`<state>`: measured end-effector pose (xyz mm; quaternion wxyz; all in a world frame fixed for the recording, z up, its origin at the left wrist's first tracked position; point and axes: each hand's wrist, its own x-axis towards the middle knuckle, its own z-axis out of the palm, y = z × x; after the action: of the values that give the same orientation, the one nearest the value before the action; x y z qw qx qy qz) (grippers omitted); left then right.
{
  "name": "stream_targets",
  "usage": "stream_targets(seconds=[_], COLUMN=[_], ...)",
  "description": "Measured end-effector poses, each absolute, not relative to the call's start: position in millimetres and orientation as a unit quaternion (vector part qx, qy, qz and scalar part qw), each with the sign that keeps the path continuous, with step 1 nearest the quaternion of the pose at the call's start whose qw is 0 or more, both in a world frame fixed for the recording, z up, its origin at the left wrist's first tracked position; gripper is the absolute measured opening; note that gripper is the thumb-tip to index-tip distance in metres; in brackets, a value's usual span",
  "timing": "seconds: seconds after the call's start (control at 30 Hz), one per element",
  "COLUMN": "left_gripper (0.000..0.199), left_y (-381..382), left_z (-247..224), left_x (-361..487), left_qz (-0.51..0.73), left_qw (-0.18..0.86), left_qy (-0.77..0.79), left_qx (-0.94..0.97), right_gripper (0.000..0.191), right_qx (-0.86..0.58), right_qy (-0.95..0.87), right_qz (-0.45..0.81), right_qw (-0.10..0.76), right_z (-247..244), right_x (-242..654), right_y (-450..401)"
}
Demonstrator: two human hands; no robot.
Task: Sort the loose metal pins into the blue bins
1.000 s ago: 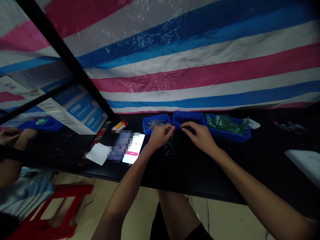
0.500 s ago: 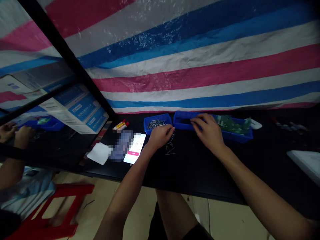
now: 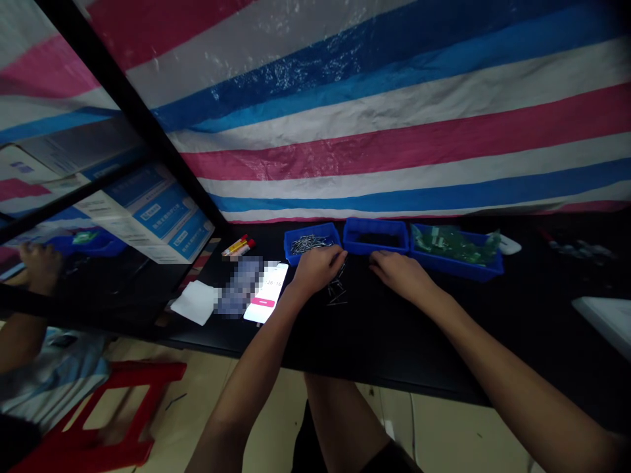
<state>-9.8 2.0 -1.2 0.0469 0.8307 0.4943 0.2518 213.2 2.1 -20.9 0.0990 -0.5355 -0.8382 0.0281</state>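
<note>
My left hand [image 3: 319, 268] rests at the front rim of a blue tray [image 3: 294, 235] of thin metal pins [image 3: 309, 244], its fingers pinched together; what they hold is too small to tell. A few more pins [image 3: 337, 293] lie on the black table just beside it. My right hand [image 3: 397, 270] is closed in front of the middle blue tray [image 3: 359, 248], which has dark contents, and anything in its fingers is hidden. To the right, a longer blue tray [image 3: 458, 268] contains green plastic bags [image 3: 453, 243].
Left of my hands are a lit phone [image 3: 266, 294], a white paper [image 3: 195, 303] and glue sticks [image 3: 239, 247]. A white object [image 3: 604, 318] sits at the right. Another person's hand [image 3: 40, 266] shows beyond the black frame at the left.
My right hand has come out of the middle tray toward me and its fingers have closed up. My left hand has barely moved.
</note>
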Motion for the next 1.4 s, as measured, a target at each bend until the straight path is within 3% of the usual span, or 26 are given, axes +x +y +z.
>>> stream_targets(seconds=[0.13, 0.27, 0.4, 0.67, 0.8, 0.97, 1.2, 1.4], left_gripper=[0.033, 0.034, 0.035, 0.032, 0.026, 0.023, 0.008, 0.010], left_y=[1.3, 0.2, -2.1, 1.3, 5.7, 7.9, 8.3, 8.4], left_z=[-0.6, 2.5, 7.6, 0.1, -1.6, 4.7, 0.1, -4.8], left_x=[-9.8, -9.1, -6.8, -6.2, -9.3, -13.3, -10.6, -7.5], left_qz=[0.260, 0.280, 0.290, 0.284, 0.378, 0.458, 0.383, 0.360], left_qw=[0.061, 0.095, 0.186, 0.322, 0.280, 0.239, 0.239, 0.247], left_qy=[0.498, 0.493, 0.458, 0.426, 0.468, 0.502, 0.442, 0.436], left_qx=[0.825, 0.818, 0.820, 0.796, 0.749, 0.694, 0.775, 0.787], right_gripper=[0.010, 0.012, 0.013, 0.019, 0.033, 0.031, 0.036, 0.032], right_qx=[-0.507, -0.450, -0.395, -0.375, -0.394, -0.387, -0.332, -0.320], right_qy=[-0.855, -0.869, -0.863, -0.852, -0.837, -0.847, -0.878, -0.892], right_qz=[0.051, 0.099, 0.162, 0.180, 0.149, 0.132, 0.106, 0.094], right_qw=[0.094, 0.180, 0.270, 0.318, 0.349, 0.341, 0.329, 0.307], right_z=[-16.7, -11.7, -7.0, -6.6, -5.3, -0.8, -2.5, -1.9], right_x=[210.1, 205.3, 200.8, 199.3, 201.4, 201.6, 197.9, 201.0], right_y=[-0.3, -2.8, -6.4, -8.2, -7.5, -9.8, -12.7, -10.1])
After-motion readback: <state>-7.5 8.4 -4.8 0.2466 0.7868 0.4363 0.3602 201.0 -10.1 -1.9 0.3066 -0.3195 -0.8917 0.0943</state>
